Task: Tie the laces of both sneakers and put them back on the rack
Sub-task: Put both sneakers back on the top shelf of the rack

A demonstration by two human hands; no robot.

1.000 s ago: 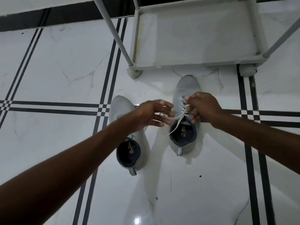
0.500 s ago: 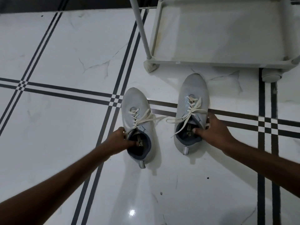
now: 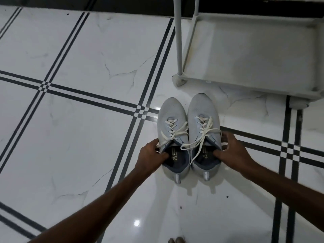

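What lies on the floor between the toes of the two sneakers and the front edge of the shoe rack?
Nothing: in the head view only bare white floor tile separates the left sneaker and right sneaker from the rack.

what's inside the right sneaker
Inside the right sneaker: the right hand thumb hooked over the collar, a dark insole with printed marking, and a trailing lace end. The toe end is hidden by the upper.
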